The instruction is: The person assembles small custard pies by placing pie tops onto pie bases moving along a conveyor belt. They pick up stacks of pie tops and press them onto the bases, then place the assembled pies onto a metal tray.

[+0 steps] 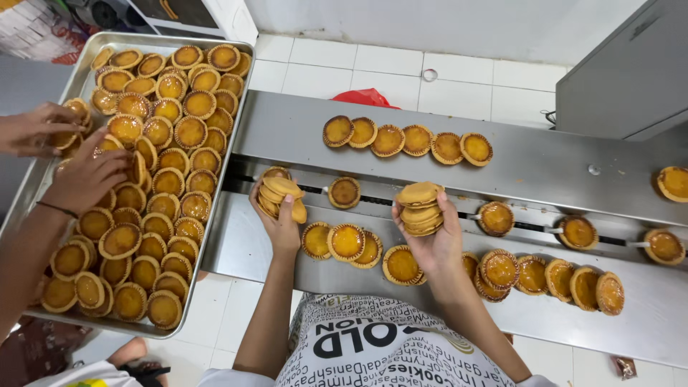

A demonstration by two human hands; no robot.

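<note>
My left hand [281, 228] grips a stack of small round golden tarts [279, 197] turned on their sides, held over the steel conveyor table [301, 129]. My right hand [438, 244] holds a second upside-down stack of tarts [421, 208] above the track. Single tarts [345, 192] ride along the middle slot [530, 226]. Loose tarts [347, 242] lie on the near ledge between my hands, and more [545, 276] lie to the right. A row of tarts [405, 140] rests on the far ledge.
A large metal tray [229, 154] packed with several tarts [161, 183] stands at the left. Another person's two hands [82, 175] reach into it from the left. A grey machine housing [631, 72] rises at the right. White tiled floor [401, 72] and a red object [365, 97] lie beyond.
</note>
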